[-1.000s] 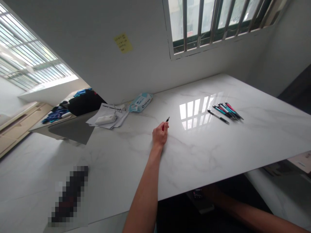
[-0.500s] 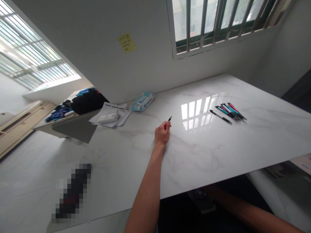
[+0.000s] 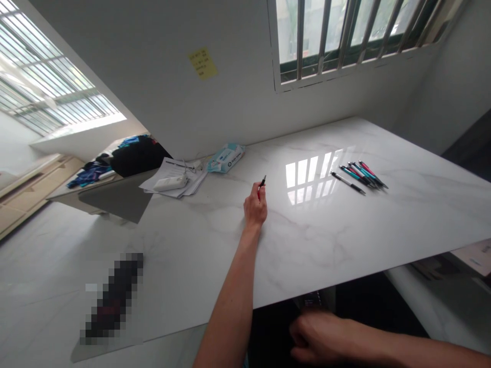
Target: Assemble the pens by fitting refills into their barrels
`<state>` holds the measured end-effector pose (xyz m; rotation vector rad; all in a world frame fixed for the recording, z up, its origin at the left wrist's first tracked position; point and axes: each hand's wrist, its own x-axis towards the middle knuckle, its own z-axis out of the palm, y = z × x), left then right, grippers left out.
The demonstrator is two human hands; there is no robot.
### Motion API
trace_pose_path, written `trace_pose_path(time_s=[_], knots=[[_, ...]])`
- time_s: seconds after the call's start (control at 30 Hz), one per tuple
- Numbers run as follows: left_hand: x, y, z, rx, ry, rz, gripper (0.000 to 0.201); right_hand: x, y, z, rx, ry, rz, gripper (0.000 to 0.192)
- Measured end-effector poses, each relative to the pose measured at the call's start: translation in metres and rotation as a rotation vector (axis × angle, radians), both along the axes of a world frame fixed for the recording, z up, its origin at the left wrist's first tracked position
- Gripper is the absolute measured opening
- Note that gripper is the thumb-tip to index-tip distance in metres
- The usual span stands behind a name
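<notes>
My left hand (image 3: 255, 208) is stretched out over the middle of the white marble table (image 3: 314, 245) and is closed around a red pen with a black tip (image 3: 262, 183), which points up and away from me. My right hand (image 3: 314, 340) sits low at the table's near edge, below the tabletop, with curled fingers; whether it holds anything I cannot tell. A row of several pens (image 3: 359, 176), red, teal and black, lies on the table to the right, well apart from both hands.
A pack of wet wipes (image 3: 227, 157) and a stack of papers with a white device (image 3: 173, 181) lie at the back left by the wall. A yellow sticky note (image 3: 203, 63) hangs on the wall. A blurred dark object (image 3: 111, 299) lies near left.
My left hand has tilted the pen more upright and shifted slightly. My right hand has risen into view at the near table edge.
</notes>
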<state>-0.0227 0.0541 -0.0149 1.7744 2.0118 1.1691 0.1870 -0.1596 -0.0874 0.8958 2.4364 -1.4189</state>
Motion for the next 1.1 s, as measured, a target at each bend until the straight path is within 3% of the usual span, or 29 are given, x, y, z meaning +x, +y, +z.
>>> trace_pose_path(time_s=[0.1, 0.2, 0.27, 0.37, 0.47, 0.53, 0.67, 0.97, 1.1], knots=[[-0.001, 0.001, -0.002, 0.085, -0.004, -0.017, 0.031, -0.007, 0.03, 0.082, -0.111, 0.205, -0.015, 0.045], [-0.003, 0.0, -0.001, 0.178, -0.007, -0.049, 0.029, -0.017, 0.086, 0.142, 0.268, 0.343, -0.27, 0.042], [-0.004, -0.001, 0.0, 0.194, -0.002, -0.034, 0.028, -0.026, 0.129, 0.16, 0.362, 0.434, -0.31, 0.044], [-0.004, -0.002, 0.004, 0.127, 0.046, 0.037, 0.027, -0.037, 0.193, 0.149, 0.526, 0.588, -0.48, 0.052], [-0.004, -0.004, 0.008, 0.032, 0.118, 0.083, 0.028, -0.04, 0.243, 0.109, 0.563, 0.676, -0.719, 0.062], [-0.003, -0.005, 0.01, -0.022, 0.156, 0.083, 0.03, -0.038, 0.261, 0.084, 0.491, 0.69, -0.745, 0.066], [0.002, -0.006, 0.011, -0.082, 0.219, 0.009, 0.035, -0.033, 0.267, 0.059, 0.334, 0.711, -0.677, 0.068], [0.008, -0.009, 0.012, -0.122, 0.298, -0.098, 0.041, -0.032, 0.27, 0.059, 0.364, 0.752, -0.606, 0.059], [0.011, -0.013, 0.015, -0.124, 0.296, -0.181, 0.042, -0.029, 0.272, 0.059, 0.386, 0.782, -0.649, 0.057]])
